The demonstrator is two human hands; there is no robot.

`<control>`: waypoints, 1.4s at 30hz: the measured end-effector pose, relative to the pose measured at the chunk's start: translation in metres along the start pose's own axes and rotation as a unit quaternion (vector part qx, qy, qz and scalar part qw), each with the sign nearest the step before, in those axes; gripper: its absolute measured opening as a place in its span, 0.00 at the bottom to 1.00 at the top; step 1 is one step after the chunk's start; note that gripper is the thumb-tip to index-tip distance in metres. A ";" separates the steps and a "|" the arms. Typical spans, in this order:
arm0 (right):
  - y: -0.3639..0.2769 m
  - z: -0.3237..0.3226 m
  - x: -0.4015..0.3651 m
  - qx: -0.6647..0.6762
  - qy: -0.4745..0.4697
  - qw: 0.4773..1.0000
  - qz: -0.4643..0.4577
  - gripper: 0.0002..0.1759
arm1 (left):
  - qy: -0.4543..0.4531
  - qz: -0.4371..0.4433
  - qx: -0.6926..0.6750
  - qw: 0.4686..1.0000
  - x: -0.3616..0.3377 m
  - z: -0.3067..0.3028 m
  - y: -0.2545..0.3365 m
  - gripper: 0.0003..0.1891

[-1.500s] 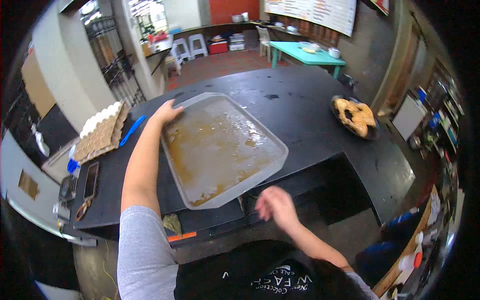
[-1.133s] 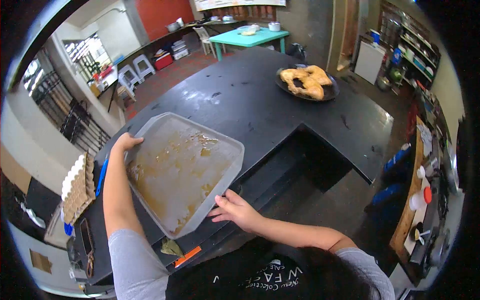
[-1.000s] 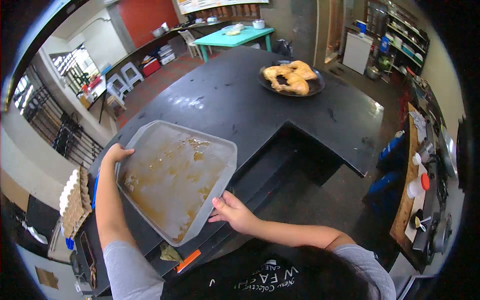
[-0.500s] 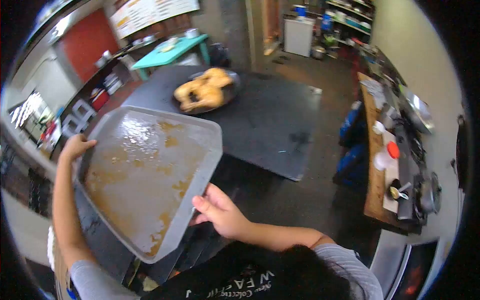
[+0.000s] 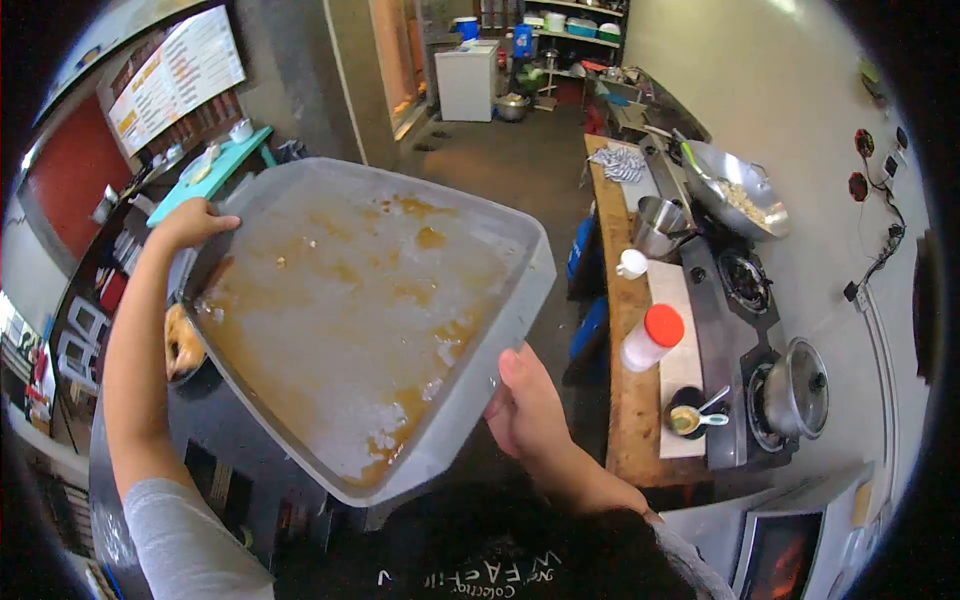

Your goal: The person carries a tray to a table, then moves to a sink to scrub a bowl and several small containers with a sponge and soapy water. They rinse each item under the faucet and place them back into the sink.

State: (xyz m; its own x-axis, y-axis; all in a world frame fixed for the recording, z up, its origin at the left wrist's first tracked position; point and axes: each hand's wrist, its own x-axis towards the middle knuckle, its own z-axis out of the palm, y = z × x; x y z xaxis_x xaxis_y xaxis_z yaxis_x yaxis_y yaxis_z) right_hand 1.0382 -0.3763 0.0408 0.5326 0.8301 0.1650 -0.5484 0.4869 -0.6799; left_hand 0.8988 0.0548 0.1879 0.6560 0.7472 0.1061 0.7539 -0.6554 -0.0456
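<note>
A large grey tray (image 5: 340, 300) with brown liquid and small bits on its bottom is held up in front of me, tilted. My left hand (image 5: 196, 224) grips its far left rim, fingers mostly behind the edge. At the near right side my right hand (image 5: 525, 400) is closed on the tray's wall, thumb up. Behind the tray's left edge, part of the golden-brown food (image 5: 183, 343) on the dark table (image 5: 215, 400) shows; the tray covers the rest.
On the right, a wooden counter (image 5: 628, 400) holds a red-lidded jar (image 5: 652, 338), a white cup and a metal pot. Beside it stand a stove with a large wok (image 5: 735, 190) and a lidded pan (image 5: 797, 388). A white chest (image 5: 467, 85) stands farther back.
My view has turned right, towards the stove. The tray has come with both hands away from over the dark table, and now hides most of the food there.
</note>
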 end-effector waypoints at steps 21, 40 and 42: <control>-0.114 -0.337 0.431 0.024 0.215 0.975 0.055 0.26 | -0.040 -0.001 -0.059 0.997 0.448 0.142 0.237 0.38; -0.285 -0.712 0.872 -0.138 0.306 0.933 0.126 0.24 | -0.015 -0.150 -0.362 0.920 0.802 0.346 0.486 0.31; -0.318 -0.705 0.947 -0.192 0.290 0.931 0.112 0.22 | 0.016 -0.177 -0.386 0.905 0.836 0.333 0.504 0.30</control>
State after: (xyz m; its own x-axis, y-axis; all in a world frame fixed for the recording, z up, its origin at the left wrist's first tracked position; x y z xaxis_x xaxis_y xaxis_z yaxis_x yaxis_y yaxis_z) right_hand 2.1718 0.0638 -0.0901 0.7527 0.5580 -0.3494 -0.4753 0.0934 -0.8748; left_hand 1.8387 0.3860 -0.0766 0.3670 0.9302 0.0066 0.6600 -0.2653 0.7029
